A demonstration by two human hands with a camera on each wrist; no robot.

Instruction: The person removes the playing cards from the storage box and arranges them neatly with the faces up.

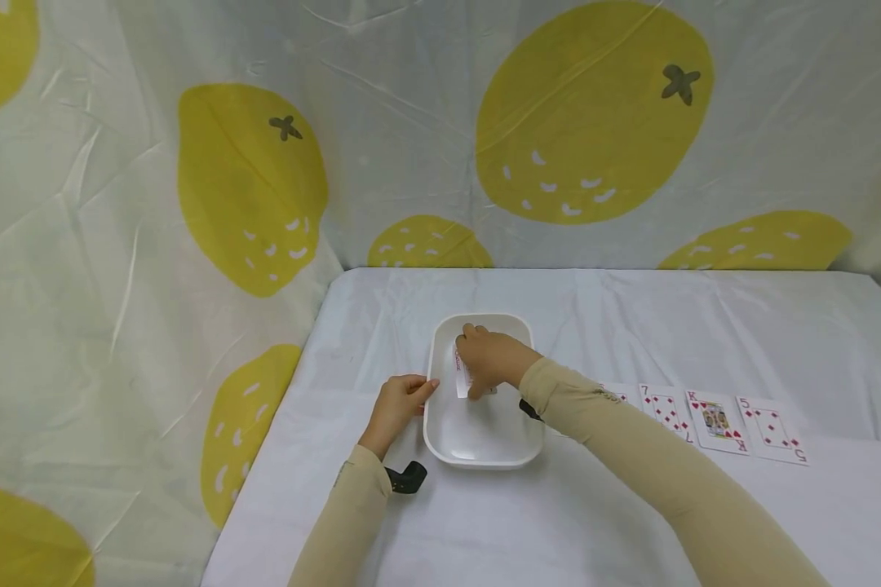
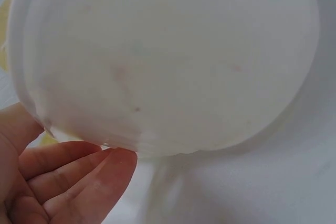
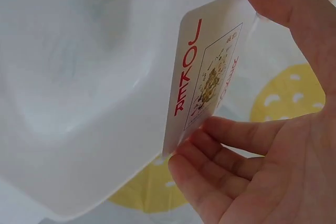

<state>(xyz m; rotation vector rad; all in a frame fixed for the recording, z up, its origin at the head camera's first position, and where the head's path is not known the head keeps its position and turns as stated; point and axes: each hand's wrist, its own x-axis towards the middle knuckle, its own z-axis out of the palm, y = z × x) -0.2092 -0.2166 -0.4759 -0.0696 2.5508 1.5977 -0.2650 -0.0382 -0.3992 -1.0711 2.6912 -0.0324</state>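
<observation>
A white tray (image 1: 484, 444) with rounded corners lies on the table in front of me. My left hand (image 1: 399, 405) grips its left rim, thumb on the edge and fingers underneath. In the left wrist view the pale tray (image 2: 184, 66) fills most of the picture, with my fingers (image 2: 100, 187) at its edge. Over the tray's inside, my right hand (image 1: 495, 359) holds a joker card (image 1: 460, 377). The right wrist view shows this joker card (image 3: 210, 77) tilted, pinched by its edges between thumb and fingers, with red JOKER lettering, close to the tray wall.
Right of the tray lie face-up playing cards in a row: a five of diamonds (image 1: 773, 430), a king (image 1: 715, 421), a seven of diamonds (image 1: 662, 410) and one partly hidden by my right sleeve (image 1: 617, 424). A lemon-print cloth (image 1: 411, 122) hangs behind the white-covered table.
</observation>
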